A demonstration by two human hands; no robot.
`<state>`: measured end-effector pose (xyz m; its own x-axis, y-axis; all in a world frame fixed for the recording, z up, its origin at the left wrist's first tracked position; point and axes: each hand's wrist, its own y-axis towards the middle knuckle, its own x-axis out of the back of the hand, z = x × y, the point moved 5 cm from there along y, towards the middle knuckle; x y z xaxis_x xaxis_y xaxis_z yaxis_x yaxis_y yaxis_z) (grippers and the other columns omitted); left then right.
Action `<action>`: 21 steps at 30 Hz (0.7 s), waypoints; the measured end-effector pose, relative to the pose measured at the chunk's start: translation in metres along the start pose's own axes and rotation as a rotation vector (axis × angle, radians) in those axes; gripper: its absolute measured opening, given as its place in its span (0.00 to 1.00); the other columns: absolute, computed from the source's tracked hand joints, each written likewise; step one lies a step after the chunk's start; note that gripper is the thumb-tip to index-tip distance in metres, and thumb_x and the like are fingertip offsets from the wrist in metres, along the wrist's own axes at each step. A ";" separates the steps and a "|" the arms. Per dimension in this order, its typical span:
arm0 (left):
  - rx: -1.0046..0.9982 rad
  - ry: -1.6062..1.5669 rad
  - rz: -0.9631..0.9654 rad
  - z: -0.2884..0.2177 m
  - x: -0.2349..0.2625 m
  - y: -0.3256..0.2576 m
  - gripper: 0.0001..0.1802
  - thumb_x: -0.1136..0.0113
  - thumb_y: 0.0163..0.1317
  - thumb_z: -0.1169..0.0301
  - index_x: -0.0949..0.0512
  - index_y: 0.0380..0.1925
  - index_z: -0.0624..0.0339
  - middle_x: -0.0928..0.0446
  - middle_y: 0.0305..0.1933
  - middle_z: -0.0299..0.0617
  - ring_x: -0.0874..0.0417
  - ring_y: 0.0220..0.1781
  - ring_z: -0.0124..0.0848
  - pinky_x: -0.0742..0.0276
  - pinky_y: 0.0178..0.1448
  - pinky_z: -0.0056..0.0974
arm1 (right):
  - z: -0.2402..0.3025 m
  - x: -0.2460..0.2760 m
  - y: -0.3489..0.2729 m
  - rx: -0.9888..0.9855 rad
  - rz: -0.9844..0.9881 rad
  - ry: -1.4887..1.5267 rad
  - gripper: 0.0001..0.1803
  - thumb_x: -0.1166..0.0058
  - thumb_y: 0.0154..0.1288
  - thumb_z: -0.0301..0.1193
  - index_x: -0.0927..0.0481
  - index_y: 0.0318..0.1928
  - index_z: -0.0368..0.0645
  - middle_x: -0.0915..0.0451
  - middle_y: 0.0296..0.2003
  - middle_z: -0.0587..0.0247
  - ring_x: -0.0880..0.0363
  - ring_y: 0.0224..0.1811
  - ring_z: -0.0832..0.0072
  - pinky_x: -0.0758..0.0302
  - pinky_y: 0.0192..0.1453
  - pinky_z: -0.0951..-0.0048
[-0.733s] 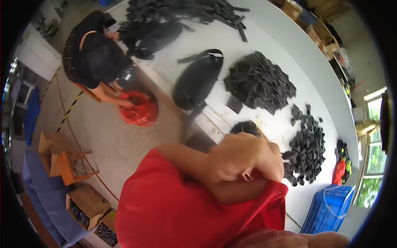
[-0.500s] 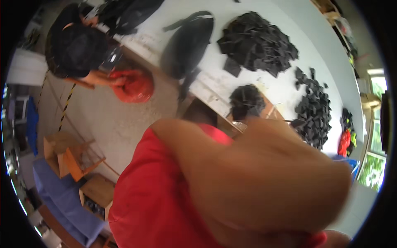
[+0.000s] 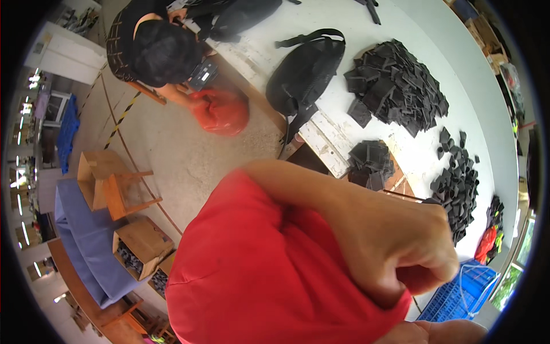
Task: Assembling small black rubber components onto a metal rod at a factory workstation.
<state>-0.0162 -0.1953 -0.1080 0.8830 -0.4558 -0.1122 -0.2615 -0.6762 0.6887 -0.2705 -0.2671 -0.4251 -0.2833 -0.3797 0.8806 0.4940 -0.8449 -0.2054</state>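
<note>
My left arm, in a red sleeve, is bent with the elbow forward, and its bare forearm runs to the right. My left hand is closed, with fingers curled round red cloth that looks like part of my shirt. At the lower right edge shows bare skin of my right arm or hand; its fingers cannot be made out. Beyond my left hand, a stack of black flat pieces lies at the near edge of the white table.
On the table are a large pile of black pieces, small black parts and a black backpack. A co-worker sits at far left by a red bag. Cardboard boxes stand left, a blue crate right.
My left hand, blurred and larger before, now shows sharply, slightly lower, with curled fingers at the red cloth. The surroundings have shifted right in view; the blue crate shows more.
</note>
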 end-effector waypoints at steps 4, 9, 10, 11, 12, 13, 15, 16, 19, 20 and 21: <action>0.109 0.261 0.216 0.036 -0.011 -0.021 0.11 0.44 0.40 0.76 0.35 0.23 0.60 0.32 0.23 0.43 0.27 0.24 0.43 0.33 0.26 0.42 | -0.032 -0.023 -0.009 -0.085 -0.138 -0.018 0.07 0.46 0.53 0.28 0.25 0.33 0.41 0.23 0.31 0.52 0.24 0.32 0.52 0.28 0.36 0.57; 0.303 0.153 0.197 0.080 -0.018 -0.061 0.13 0.37 0.44 0.72 0.29 0.30 0.61 0.29 0.29 0.44 0.26 0.32 0.43 0.29 0.34 0.41 | -0.037 -0.035 -0.015 -0.081 -0.202 0.020 0.06 0.47 0.53 0.27 0.25 0.33 0.41 0.24 0.31 0.53 0.24 0.32 0.53 0.28 0.36 0.57; 0.392 0.334 0.199 0.083 -0.011 -0.060 0.13 0.35 0.45 0.72 0.27 0.30 0.61 0.28 0.31 0.44 0.26 0.33 0.44 0.28 0.36 0.40 | -0.034 -0.032 -0.016 -0.060 -0.205 0.050 0.06 0.47 0.53 0.27 0.25 0.33 0.42 0.25 0.30 0.54 0.24 0.31 0.54 0.28 0.36 0.57; 0.434 0.441 0.128 0.094 -0.003 -0.067 0.10 0.36 0.45 0.73 0.27 0.27 0.60 0.27 0.30 0.44 0.25 0.33 0.43 0.28 0.36 0.41 | -0.039 -0.030 -0.022 -0.122 -0.235 0.059 0.06 0.47 0.53 0.27 0.25 0.33 0.42 0.25 0.30 0.54 0.24 0.31 0.54 0.28 0.36 0.57; 0.559 0.542 0.104 0.109 0.006 -0.078 0.07 0.38 0.46 0.76 0.27 0.25 0.62 0.27 0.28 0.44 0.25 0.31 0.43 0.28 0.34 0.40 | -0.039 -0.030 -0.025 -0.101 -0.193 0.049 0.07 0.47 0.53 0.28 0.24 0.34 0.41 0.25 0.30 0.54 0.24 0.32 0.54 0.28 0.37 0.58; 0.590 0.693 -0.031 0.124 0.014 -0.089 0.05 0.40 0.47 0.79 0.27 0.25 0.63 0.27 0.26 0.45 0.25 0.28 0.43 0.29 0.32 0.39 | -0.037 -0.030 -0.027 -0.060 -0.143 0.042 0.08 0.46 0.54 0.28 0.24 0.35 0.41 0.25 0.30 0.54 0.24 0.33 0.55 0.27 0.38 0.60; 0.583 0.902 -0.129 0.145 0.025 -0.096 0.03 0.43 0.50 0.80 0.27 0.25 0.65 0.27 0.25 0.45 0.25 0.26 0.38 0.29 0.30 0.35 | -0.032 -0.013 -0.032 -0.127 -0.038 0.154 0.09 0.46 0.53 0.28 0.23 0.37 0.39 0.25 0.30 0.53 0.23 0.33 0.55 0.27 0.37 0.61; 0.602 0.912 -0.167 0.154 0.029 -0.091 0.02 0.43 0.52 0.80 0.26 0.26 0.65 0.26 0.25 0.43 0.25 0.25 0.33 0.29 0.31 0.32 | -0.033 -0.011 -0.035 -0.160 0.081 0.262 0.11 0.45 0.53 0.27 0.23 0.38 0.38 0.25 0.30 0.52 0.23 0.32 0.55 0.26 0.36 0.62; 0.628 0.597 -0.377 0.177 0.043 -0.059 0.02 0.46 0.58 0.79 0.26 0.32 0.66 0.24 0.31 0.37 0.26 0.31 0.20 0.30 0.37 0.26 | -0.017 0.028 -0.032 -0.189 0.042 0.425 0.09 0.45 0.55 0.29 0.22 0.35 0.36 0.24 0.28 0.53 0.23 0.31 0.60 0.27 0.37 0.66; 0.578 0.531 -0.371 0.186 0.046 -0.044 0.04 0.48 0.60 0.79 0.26 0.34 0.66 0.24 0.33 0.37 0.25 0.34 0.21 0.30 0.39 0.26 | -0.003 0.050 -0.029 -0.227 -0.013 0.527 0.08 0.45 0.56 0.28 0.22 0.34 0.35 0.24 0.27 0.53 0.24 0.29 0.63 0.27 0.35 0.68; 0.566 0.375 -0.398 0.191 0.048 -0.026 0.07 0.49 0.61 0.79 0.26 0.39 0.66 0.24 0.37 0.38 0.25 0.37 0.22 0.29 0.43 0.27 | 0.008 0.063 -0.024 -0.237 -0.022 0.537 0.08 0.45 0.56 0.28 0.22 0.34 0.35 0.24 0.27 0.53 0.24 0.29 0.63 0.27 0.35 0.68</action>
<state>-0.0418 -0.3101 -0.2687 0.9982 0.0401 0.0447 0.0322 -0.9854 0.1670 -0.2931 -0.2679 -0.3616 -0.6990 -0.4462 0.5588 0.3033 -0.8926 -0.3334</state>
